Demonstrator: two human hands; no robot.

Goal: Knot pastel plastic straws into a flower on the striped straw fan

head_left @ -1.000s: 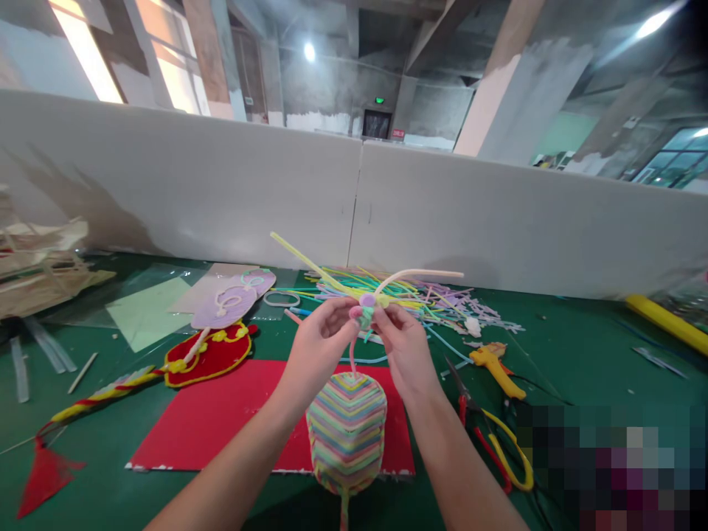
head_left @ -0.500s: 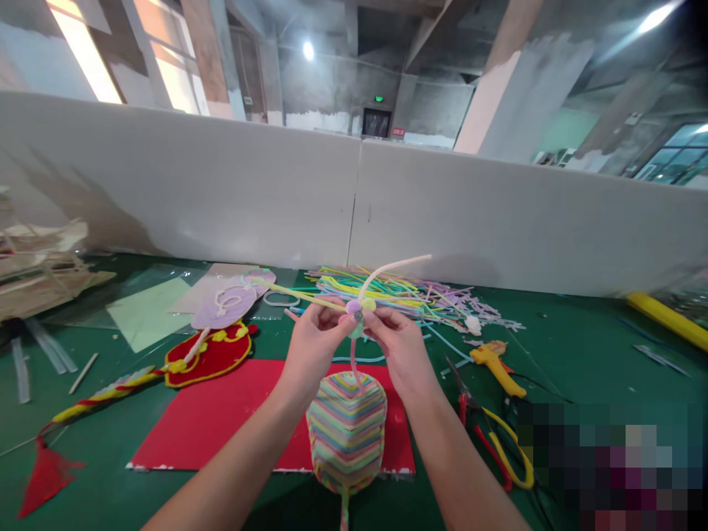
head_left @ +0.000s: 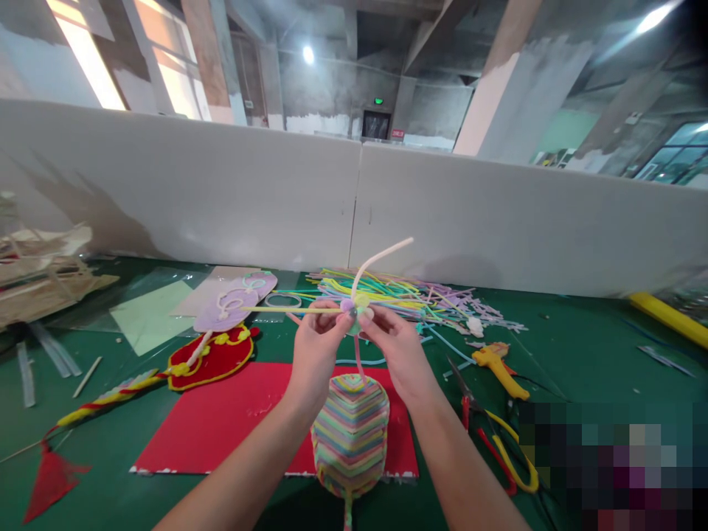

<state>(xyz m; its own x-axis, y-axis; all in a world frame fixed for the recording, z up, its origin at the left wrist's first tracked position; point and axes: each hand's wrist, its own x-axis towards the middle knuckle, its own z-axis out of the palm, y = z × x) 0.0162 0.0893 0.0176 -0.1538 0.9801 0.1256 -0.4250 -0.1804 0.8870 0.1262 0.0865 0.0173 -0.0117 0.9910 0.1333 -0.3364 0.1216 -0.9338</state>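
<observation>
Between my two hands is a small pipe-cleaner flower (head_left: 355, 304) with lilac, yellow and green coils. Loose stems stick out of it: a pale pink one (head_left: 377, 258) curving up, a yellow one (head_left: 276, 310) pointing left and a pink one (head_left: 360, 358) hanging down. My left hand (head_left: 319, 332) pinches the flower's left side, thumb and finger closed. On the other side my right hand (head_left: 391, 333) pinches it too. Below them lies a striped pastel leaf-shaped fan (head_left: 352, 428) with a wrapped handle, partly over a red board (head_left: 221, 420).
Behind my hands lies a pile of pastel pipe cleaners (head_left: 387, 291). A yellow glue gun (head_left: 501, 369) and pliers (head_left: 492, 435) with red and yellow handles are on the right. A red fan (head_left: 213, 361) with a tassel and a lilac piece (head_left: 221, 310) lie left. A white partition (head_left: 248, 199) stands behind.
The flower has turned slightly in my hands. Its pale pink stem now points higher and further left, and the yellow stem lies nearly level. The surroundings look unchanged apart from a slight view shift.
</observation>
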